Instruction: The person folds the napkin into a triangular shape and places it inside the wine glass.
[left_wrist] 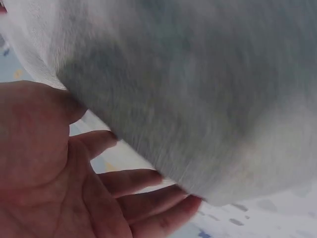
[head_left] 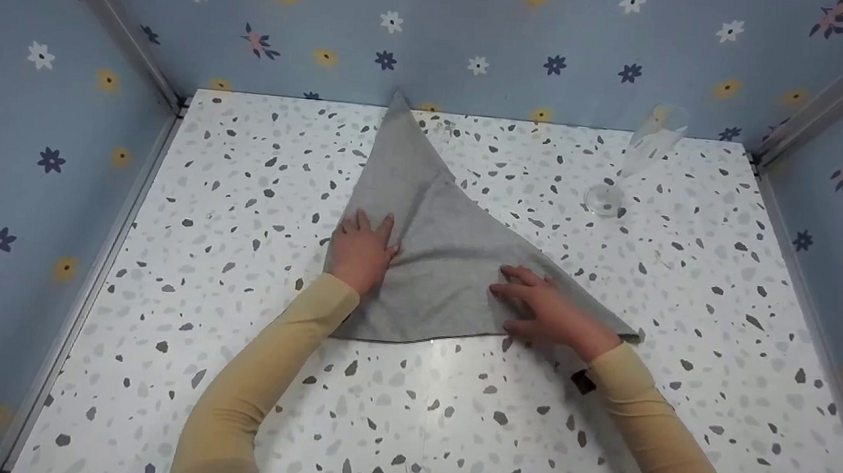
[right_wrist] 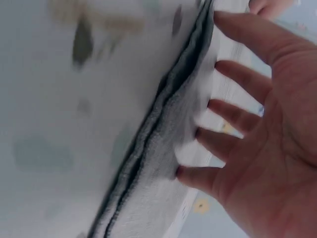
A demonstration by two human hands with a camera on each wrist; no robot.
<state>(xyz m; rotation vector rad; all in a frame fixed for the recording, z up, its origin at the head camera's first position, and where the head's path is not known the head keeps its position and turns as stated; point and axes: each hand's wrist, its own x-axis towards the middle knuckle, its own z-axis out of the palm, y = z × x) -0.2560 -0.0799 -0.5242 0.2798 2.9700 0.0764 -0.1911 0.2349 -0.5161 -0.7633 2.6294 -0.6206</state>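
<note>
A grey cloth (head_left: 443, 253), folded over into a rough triangle, lies wrinkled on the table with its tip at the back wall. My left hand (head_left: 361, 253) rests on the cloth's left part, fingers spread and pointing away. In the left wrist view the left fingers (left_wrist: 143, 181) lie along the cloth edge (left_wrist: 148, 124). On the right part, my right hand (head_left: 551, 311) touches the cloth with its fingers extended and slightly bent. Two layered edges of the cloth (right_wrist: 148, 129) show beside the right fingertips (right_wrist: 198, 134) in the right wrist view.
A clear stemmed glass (head_left: 638, 159) stands at the back right of the speckled white table (head_left: 229, 191). Blue flowered walls (head_left: 452, 36) enclose the back and both sides. A small black piece (head_left: 583, 381) shows by the right wrist.
</note>
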